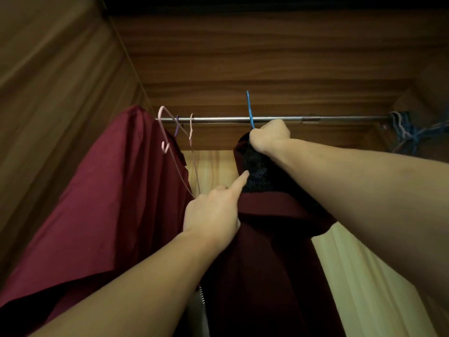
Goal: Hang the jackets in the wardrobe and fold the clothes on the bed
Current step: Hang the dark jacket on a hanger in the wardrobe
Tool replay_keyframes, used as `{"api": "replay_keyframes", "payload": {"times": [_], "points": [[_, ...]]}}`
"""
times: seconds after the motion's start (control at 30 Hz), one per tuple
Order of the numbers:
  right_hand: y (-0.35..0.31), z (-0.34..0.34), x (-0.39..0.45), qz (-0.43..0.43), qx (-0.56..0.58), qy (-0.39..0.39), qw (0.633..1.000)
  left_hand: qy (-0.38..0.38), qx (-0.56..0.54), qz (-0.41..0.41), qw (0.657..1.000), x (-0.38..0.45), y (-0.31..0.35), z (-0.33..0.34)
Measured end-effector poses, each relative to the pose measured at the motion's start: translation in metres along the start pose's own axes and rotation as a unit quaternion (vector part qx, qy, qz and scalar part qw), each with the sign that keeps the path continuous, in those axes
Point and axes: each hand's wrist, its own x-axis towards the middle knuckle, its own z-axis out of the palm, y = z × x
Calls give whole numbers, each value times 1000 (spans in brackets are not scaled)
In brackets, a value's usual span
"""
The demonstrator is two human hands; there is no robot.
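Jackets hung inside the wardrobe: a dark maroon jacket with a black knitted collar occupied the middle of the view, running from the centre down toward six o'clock, with a strip of its zipper showing at its lower left edge. Its blue hanger rose at twelve o'clock from the collar, the hook looped over the metal rail. The right hand was clenched around the top of the collar at the base of that hook, just under the rail. The left hand, at about nine o'clock from the collar, pressed against the jacket's shoulder with its index finger stretched out, the tip touching the black knit; the other fingers were hidden behind the cloth. Toward nine o'clock a brighter maroon garment hung from the rail's left end, with bare pink hangers between it and the held jacket. At three o'clock, at the rail's far right end, a cluster of blue and pale hangers sat bunched together. Wood-grain wardrobe panels filled the view above the rail.
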Motion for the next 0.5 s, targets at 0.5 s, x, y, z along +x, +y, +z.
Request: {"api": "replay_keyframes", "payload": {"times": [0.5], "points": [[-19, 61, 12, -4, -24, -63, 998, 20, 2, -8, 1000, 7, -61, -2]]}}
